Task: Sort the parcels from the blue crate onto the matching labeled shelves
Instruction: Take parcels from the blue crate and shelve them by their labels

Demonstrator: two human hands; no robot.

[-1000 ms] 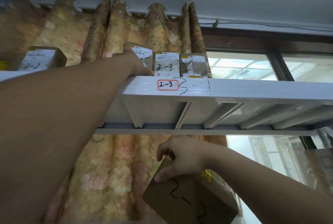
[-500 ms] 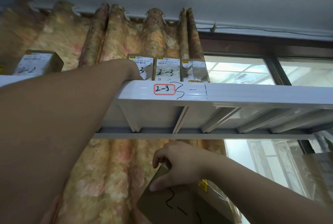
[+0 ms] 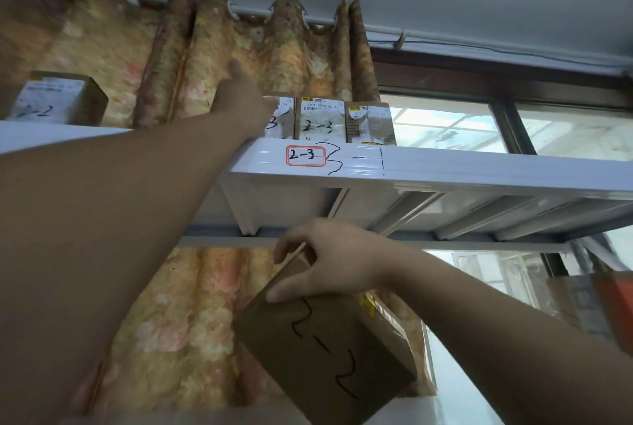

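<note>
Left hand [image 3: 245, 102] has risen, straight fingers touching the leftmost 2-3 parcel [image 3: 283, 120]; below it, right hand [image 3: 337, 260] still grips the 2-2 parcel [image 3: 325, 356].

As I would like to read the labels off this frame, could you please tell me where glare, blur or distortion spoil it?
Head view: the window is blown out. Head view: the left hand and the far-left parcel are smeared. Head view: the shelf edge bows slightly from the wide lens, yet its 2-3 label reads sharply.
</note>
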